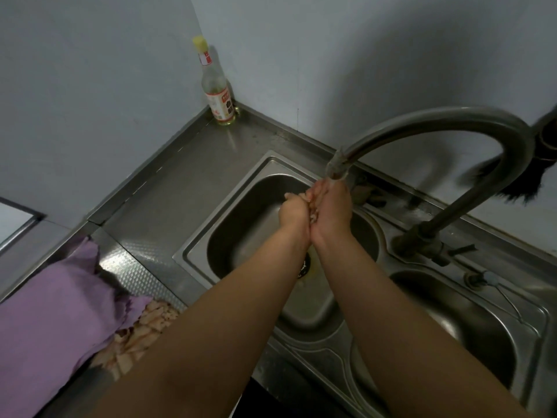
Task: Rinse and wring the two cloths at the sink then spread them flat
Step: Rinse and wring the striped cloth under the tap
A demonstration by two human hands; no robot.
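Near left on steel counter: purple cloth, long axis near-to-far, overlapping patterned peach cloth, partly hidden by forearm. Over left sink basin, under faucet spout: left hand and right hand pressed together, fingers curled; contents indistinct. Far corner: glass bottle.

dim, soft focus; wide-angle bending at edges; faucet shadow on wall

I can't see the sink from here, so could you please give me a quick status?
Left hand and right hand pressed together under the tap. Purple cloth and patterned cloth lying on the counter. Nothing in the way.
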